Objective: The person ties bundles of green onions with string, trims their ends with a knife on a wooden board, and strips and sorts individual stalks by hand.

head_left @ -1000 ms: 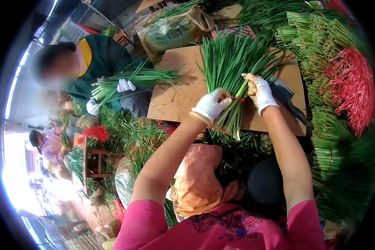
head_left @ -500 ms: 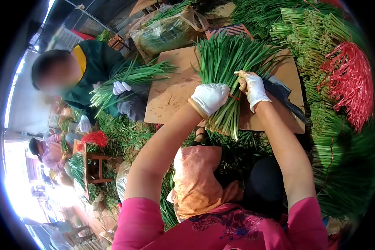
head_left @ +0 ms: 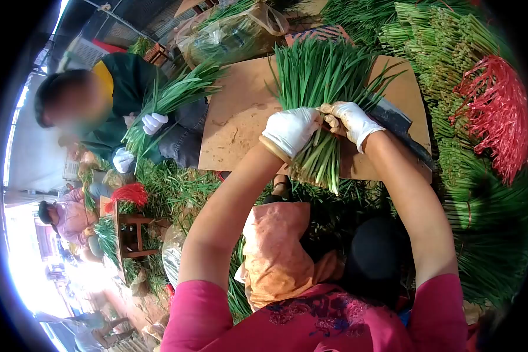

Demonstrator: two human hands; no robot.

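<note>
A thick bundle of green chives [head_left: 328,70] lies over the board, leaves pointing away from me and pale cut stems hanging over the near edge. My left hand [head_left: 291,132], in a white glove, is closed round the left side of the stems. My right hand [head_left: 351,124], gloved with stained fingertips bare or dirty, has its fingers pinched together at the top of the bundle, touching my left fingers. What the right fingers pinch is hidden. Beside my right wrist lies a dark flat blade-like piece [head_left: 396,126] on the brown board [head_left: 234,111].
Stacked chive bundles [head_left: 428,76] rise on the right, with red plastic ties [head_left: 498,111] on top. To the left, a co-worker [head_left: 129,88] in white gloves holds chives. A filled plastic bag [head_left: 234,38] stands behind the board. Loose leaves [head_left: 164,188] cover the ground.
My right hand has moved left and its fingers now meet my left hand over the stems. A red tie seen at the bundle is now hidden. The co-worker's chives have shifted left.
</note>
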